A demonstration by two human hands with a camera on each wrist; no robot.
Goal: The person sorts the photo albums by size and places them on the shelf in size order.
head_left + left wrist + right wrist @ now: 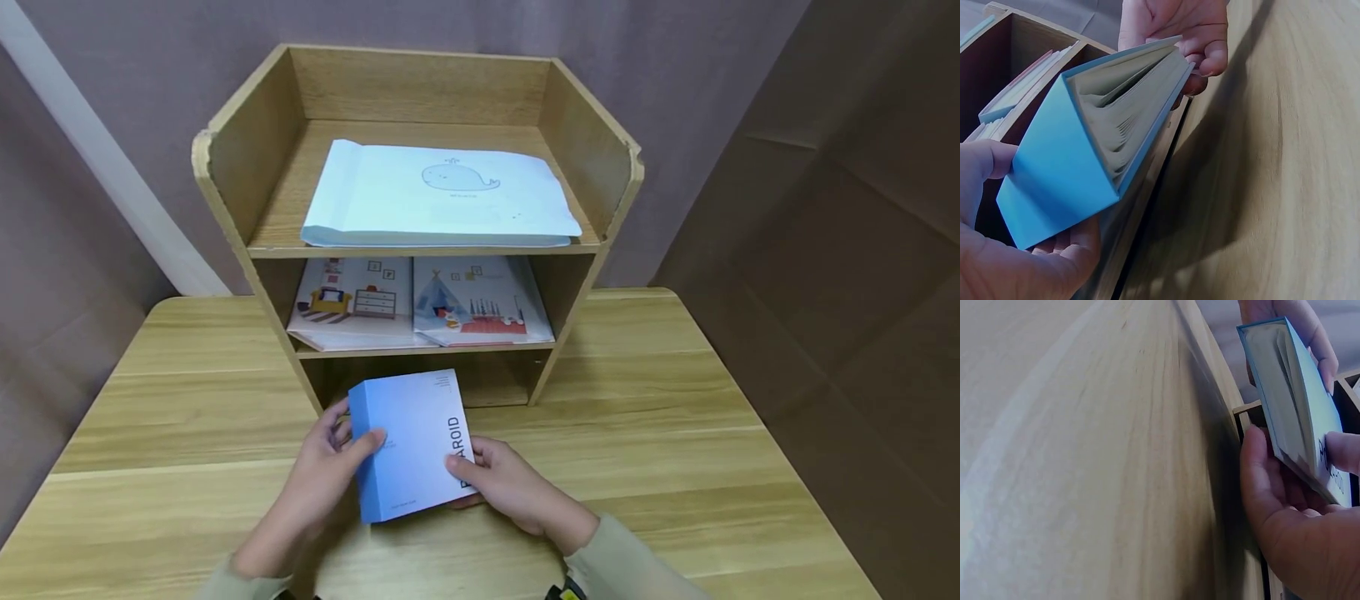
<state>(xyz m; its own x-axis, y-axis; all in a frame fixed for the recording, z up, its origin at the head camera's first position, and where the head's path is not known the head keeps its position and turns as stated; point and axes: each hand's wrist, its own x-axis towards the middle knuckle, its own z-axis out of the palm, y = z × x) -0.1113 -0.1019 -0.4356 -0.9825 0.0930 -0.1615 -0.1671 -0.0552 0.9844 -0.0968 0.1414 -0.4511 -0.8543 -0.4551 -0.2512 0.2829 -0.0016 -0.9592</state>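
A small blue-and-white photo album [412, 442], with "POLAROID" lettering partly covered by a thumb, is held tilted above the table before the shelf. My left hand [322, 467] grips its blue spine side, thumb on the cover and fingers behind. On the opposite edge, my right hand [517, 492] pinches the album, its thumb over the lettering and its fingers underneath. The left wrist view shows the album's broad blue spine [1060, 169] and its page edges slightly fanned. Seen from the right wrist, the pages [1279, 387] sit between the two covers.
A wooden shelf unit [420, 87] stands on the wooden table [675, 433]. On its top board lies a large pale-blue album [390, 192] with a whale drawing. Two illustrated books [352, 312] lie side by side on the middle board. The bottom compartment [495, 383] is partly hidden by the held album.
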